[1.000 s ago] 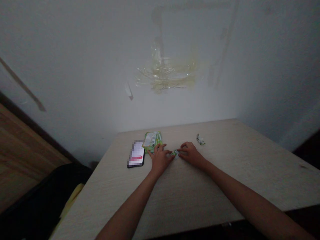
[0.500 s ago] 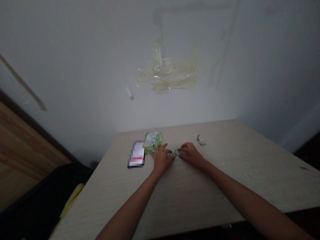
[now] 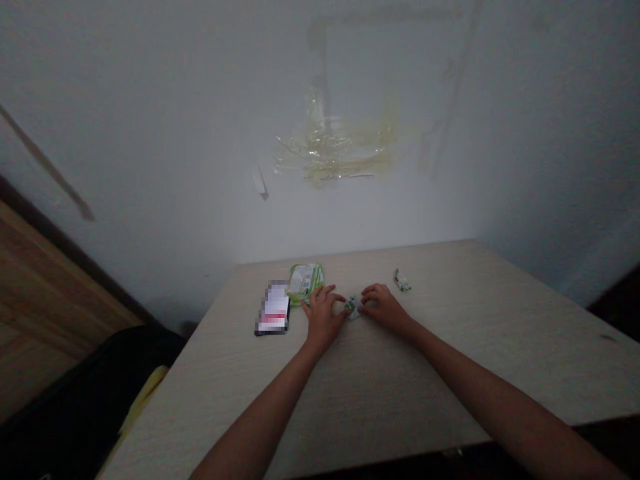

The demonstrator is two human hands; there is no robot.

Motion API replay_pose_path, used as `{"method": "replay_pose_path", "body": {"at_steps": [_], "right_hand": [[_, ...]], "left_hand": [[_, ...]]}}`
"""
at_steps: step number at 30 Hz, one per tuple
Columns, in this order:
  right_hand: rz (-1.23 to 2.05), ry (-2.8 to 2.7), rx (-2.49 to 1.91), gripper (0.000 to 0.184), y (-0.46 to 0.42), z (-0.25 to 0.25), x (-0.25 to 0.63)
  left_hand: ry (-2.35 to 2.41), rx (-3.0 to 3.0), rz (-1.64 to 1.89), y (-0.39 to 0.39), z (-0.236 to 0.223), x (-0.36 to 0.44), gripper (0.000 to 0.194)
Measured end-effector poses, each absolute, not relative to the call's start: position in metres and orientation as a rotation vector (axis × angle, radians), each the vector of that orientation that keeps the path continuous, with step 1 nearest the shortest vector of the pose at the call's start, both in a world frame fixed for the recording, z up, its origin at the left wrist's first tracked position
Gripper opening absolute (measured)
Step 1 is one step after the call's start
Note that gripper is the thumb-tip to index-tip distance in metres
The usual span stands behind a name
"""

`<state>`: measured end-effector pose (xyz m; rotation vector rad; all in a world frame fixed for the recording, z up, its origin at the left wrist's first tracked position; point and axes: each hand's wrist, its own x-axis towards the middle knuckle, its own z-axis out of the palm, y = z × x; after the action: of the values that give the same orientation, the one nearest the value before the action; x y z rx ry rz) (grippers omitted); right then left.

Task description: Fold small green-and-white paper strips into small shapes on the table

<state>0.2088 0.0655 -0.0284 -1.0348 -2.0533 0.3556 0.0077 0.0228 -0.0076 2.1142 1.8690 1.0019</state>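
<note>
A small crumpled green-and-white wrapper (image 3: pixel 353 307) is on the table between my two hands. My left hand (image 3: pixel 324 317) has its thumb and index finger at the wrapper's left edge, while its other fingers spread toward a green packet (image 3: pixel 306 281). From the other side, my right hand (image 3: pixel 383 309) pinches the wrapper's right edge, its fingers bent together. Whether anything lies inside the wrapper cannot be seen. The larger green packet lies flat, with a pale printed label facing up.
A phone (image 3: pixel 273 310) with a blurred screen lies left of my left hand, touching or under the packet's edge. Another crumpled green-and-white wrapper (image 3: pixel 401 281) is beyond my right hand. The pale wooden table (image 3: pixel 450 320) meets a wall (image 3: pixel 210 200) bearing peeling tape (image 3: pixel 340 150).
More of the small wrapper shows between my fingers, and it looks more spread out. My right fingertips have shifted slightly along its edge. The phone and packet stay put.
</note>
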Motion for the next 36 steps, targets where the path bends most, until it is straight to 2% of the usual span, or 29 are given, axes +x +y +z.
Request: {"method": "replay_pose_path", "body": {"at_steps": [5,11,22,29,36], "right_hand": [[0.398,-2.002,-0.972,0.008,0.066,-0.025,0.210],[0.223,-1.915,-1.058,0.010,0.063,-0.019,0.211],[0.085,-2.044,-1.066,0.011,0.055,-0.008,0.211],[0.147,-2.232,-1.068,0.006,0.054,-0.012,0.207],[0.152,-2.297,-0.984,0.013,0.056,-0.015,0.205]], "left_hand": [[1.884,2.116,1.023,0.022,-0.007,0.007,0.024],[1.915,2.109,1.024,0.021,-0.006,0.007,0.033],[1.945,2.156,1.019,0.019,-0.004,0.009,0.030],[1.905,2.210,1.004,0.018,-0.005,0.010,0.024],[1.960,2.267,0.853,0.015,-0.005,0.013,0.022]]}}
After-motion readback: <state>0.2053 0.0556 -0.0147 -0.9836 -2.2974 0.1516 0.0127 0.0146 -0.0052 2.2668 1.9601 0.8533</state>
